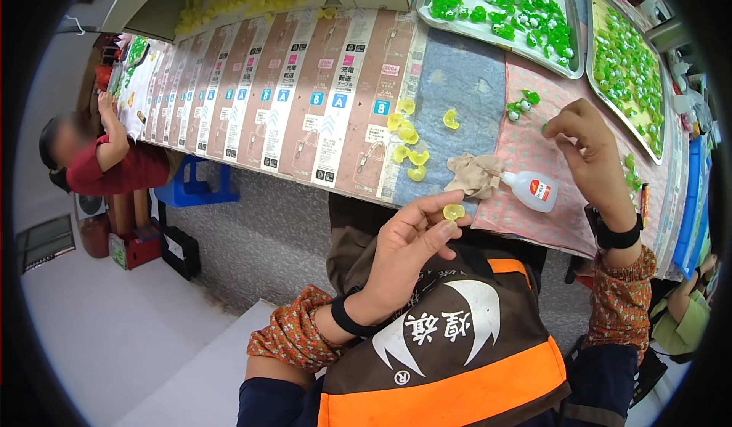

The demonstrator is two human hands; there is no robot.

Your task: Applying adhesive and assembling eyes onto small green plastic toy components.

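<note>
Yellow translucent plastic, a small rounded piece [454, 212], sits pinched between the thumb and fingertips of the left hand [404, 248], which is raised in front of the person's chest, just short of the near edge of the tabletop [473, 84]. The right hand [587, 149] is over the pink checked cloth [534, 152] on the tabletop, its fingers drawn narrow around a tiny green piece [544, 129] at the fingertips; only a sliver of that piece shows.

Several more small yellow plastic pieces [408, 141] lie loose on the blue-grey cloth [465, 76], well apart from the held one. A crumpled beige rag [474, 175] rests near the table edge, and a small white squeeze bottle with a red label [532, 191] lies on its side just beside it, its nozzle pointing toward the rag. Two little green plastic figures [522, 105] lie on the pink cloth near the right hand.

At the far side stand two metal trays, one [427, 9] full of green figures, the other [591, 61] by the right edge likewise filled. Flat printed cardboard packaging [290, 99] covers the left stretch of the tabletop. Another person in a red top [114, 164] sits at the far left end.
</note>
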